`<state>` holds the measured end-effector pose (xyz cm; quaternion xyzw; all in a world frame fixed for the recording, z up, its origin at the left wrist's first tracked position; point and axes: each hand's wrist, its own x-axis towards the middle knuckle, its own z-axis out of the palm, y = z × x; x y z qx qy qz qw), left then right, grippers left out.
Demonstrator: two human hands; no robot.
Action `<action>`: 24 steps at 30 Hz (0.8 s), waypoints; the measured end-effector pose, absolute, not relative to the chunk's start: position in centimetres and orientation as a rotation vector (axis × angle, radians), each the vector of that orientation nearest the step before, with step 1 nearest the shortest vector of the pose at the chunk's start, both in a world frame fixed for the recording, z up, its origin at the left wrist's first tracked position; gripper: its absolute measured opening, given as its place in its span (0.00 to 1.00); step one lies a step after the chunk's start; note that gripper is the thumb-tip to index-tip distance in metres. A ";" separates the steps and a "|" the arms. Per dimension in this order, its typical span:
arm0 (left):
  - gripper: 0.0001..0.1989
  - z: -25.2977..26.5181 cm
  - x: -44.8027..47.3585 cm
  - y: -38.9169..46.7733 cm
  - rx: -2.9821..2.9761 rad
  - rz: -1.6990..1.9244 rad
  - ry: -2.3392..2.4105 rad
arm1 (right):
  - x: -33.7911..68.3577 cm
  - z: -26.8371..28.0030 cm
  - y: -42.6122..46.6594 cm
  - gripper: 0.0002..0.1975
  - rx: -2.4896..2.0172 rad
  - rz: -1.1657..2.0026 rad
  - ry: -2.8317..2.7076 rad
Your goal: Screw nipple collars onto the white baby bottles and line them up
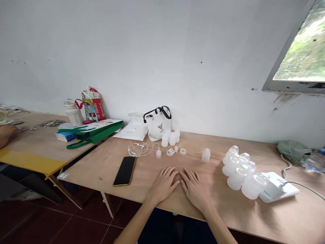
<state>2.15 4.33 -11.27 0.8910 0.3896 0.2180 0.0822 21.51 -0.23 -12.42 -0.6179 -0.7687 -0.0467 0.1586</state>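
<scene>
1. My left hand [164,184] and right hand [195,188] lie flat, palms down, side by side near the front edge of the bench [106,162]. The fingers of both are spread open and hold nothing, and the two hands touch at the thumbs.
2. Just beyond my fingertips lie three small clear rings [175,151] and one small clear cap [158,153]. A ribbed clear piece [206,155] stands alone to their right.
3. Further back, toward the wall edge, stands a cluster of about four small white bottles [171,137] against a white bag with black handles [157,123]. I cannot see what the bag holds.
4. To my right, six large clear plastic cups [241,171] lie on their sides in a heap, touching a white device [275,191] with a cable.
5. To my left lies one black phone [124,170], face up, with one coiled white earphone [141,149] behind it.
6. At the far left bench, another person's hand [6,134] rests.
</scene>
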 end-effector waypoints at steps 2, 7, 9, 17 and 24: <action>0.21 -11.3 2.1 4.3 2.667 0.659 1.159 | 21.5 -12.4 -0.3 0.23 -1.758 -0.133 -2.196; 0.21 -11.5 2.0 4.4 2.670 0.663 1.155 | 21.5 -12.3 -0.3 0.23 -1.759 -0.133 -2.184; 0.21 -11.4 2.0 4.4 2.661 0.660 1.154 | 21.5 -12.4 -0.3 0.23 -1.756 -0.134 -2.187; 0.18 -10.9 1.7 4.6 2.499 0.672 1.146 | 21.6 -12.0 -0.4 0.23 -1.777 -0.106 -2.197; 0.20 -10.2 0.3 5.9 2.236 0.880 1.440 | 21.3 -11.3 -0.5 0.23 -1.819 -0.059 -2.198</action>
